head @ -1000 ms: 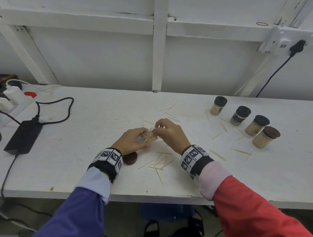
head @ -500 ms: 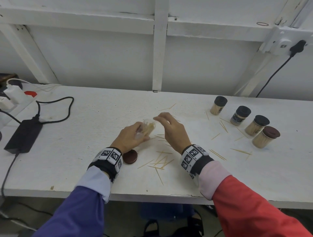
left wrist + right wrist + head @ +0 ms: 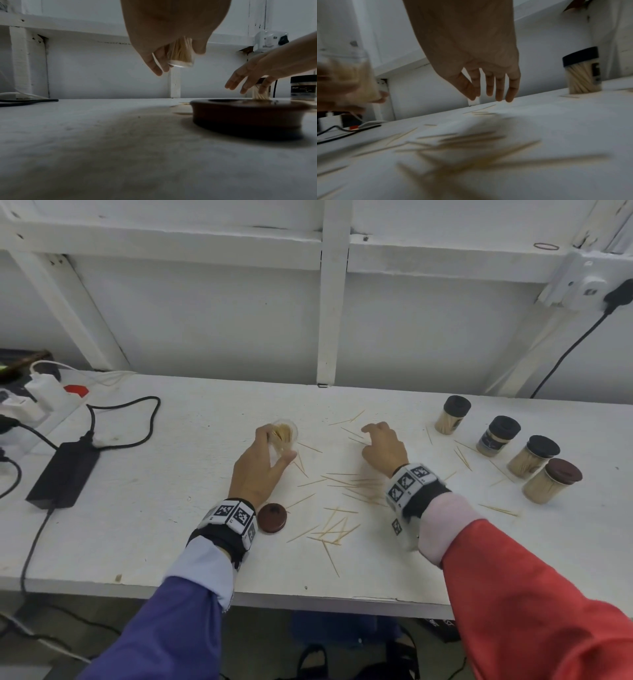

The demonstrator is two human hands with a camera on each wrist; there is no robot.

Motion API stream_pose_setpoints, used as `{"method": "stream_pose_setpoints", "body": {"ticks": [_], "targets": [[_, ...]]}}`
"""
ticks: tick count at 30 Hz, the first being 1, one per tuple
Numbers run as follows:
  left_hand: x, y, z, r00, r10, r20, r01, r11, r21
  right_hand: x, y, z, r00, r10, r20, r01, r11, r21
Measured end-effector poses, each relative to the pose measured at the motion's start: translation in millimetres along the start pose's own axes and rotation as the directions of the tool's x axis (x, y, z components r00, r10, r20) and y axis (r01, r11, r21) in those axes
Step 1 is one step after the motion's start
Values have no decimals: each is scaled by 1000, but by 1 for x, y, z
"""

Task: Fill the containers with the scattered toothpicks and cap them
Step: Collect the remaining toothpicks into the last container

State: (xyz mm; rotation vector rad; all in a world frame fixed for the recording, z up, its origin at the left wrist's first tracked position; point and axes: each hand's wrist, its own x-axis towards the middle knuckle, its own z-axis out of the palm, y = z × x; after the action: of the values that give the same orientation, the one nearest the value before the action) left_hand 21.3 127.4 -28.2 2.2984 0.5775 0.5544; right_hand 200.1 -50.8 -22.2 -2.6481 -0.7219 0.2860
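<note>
My left hand (image 3: 270,446) grips a clear uncapped container (image 3: 283,435) partly filled with toothpicks, lifted above the table; the left wrist view shows its base (image 3: 180,63) between the curled fingers. Its brown cap (image 3: 271,517) lies on the table by my left wrist, large in the left wrist view (image 3: 247,115). My right hand (image 3: 371,436) hovers just over loose toothpicks (image 3: 352,484), fingers relaxed and holding nothing (image 3: 489,93). Scattered toothpicks (image 3: 332,529) cover the table's middle and right.
Several capped, full containers stand at the right: black-capped ones (image 3: 452,419), (image 3: 498,435), (image 3: 534,455) and a brown-capped one (image 3: 551,479). A black power adapter (image 3: 63,474) with cable and a power strip (image 3: 20,402) sit at the left. The white wall frame rises behind the table (image 3: 137,525).
My hands have parted. The left hand carried the open container up and left; the right hand let go, moved right and now reaches down over the loose toothpicks.
</note>
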Motion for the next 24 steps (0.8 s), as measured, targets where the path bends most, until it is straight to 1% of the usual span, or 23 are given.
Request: {"method": "stream_pose_setpoints", "body": {"ticks": [3, 7, 11, 14, 16, 20, 24], "targets": [[3, -5, 3, 999, 3, 35, -4, 1000, 29, 26, 0, -13, 996, -10, 85, 18, 996, -87], [5, -8, 4, 999, 0, 52, -2, 999, 45, 52, 1, -19, 972, -124, 199, 162, 970, -184], [6, -9, 5, 997, -36, 65, 31, 997, 75, 70, 1, -16, 949, -140, 283, 236, 909, -342], [5, -9, 5, 995, -48, 85, 39, 994, 104, 84, 0, -6, 936, -143, 322, 246, 919, -309], [5, -9, 6, 995, -51, 89, 40, 993, 114, 90, -2, 2, 944, -134, 303, 228, 925, -303], [5, -8, 5, 992, -74, 100, 62, 991, 122, 99, -4, 9, 980, -113, 165, 171, 900, -400], [6, -8, 5, 989, -87, 116, 73, 990, 119, 109, 1, 6, 983, -129, 134, 171, 910, -377]]}}
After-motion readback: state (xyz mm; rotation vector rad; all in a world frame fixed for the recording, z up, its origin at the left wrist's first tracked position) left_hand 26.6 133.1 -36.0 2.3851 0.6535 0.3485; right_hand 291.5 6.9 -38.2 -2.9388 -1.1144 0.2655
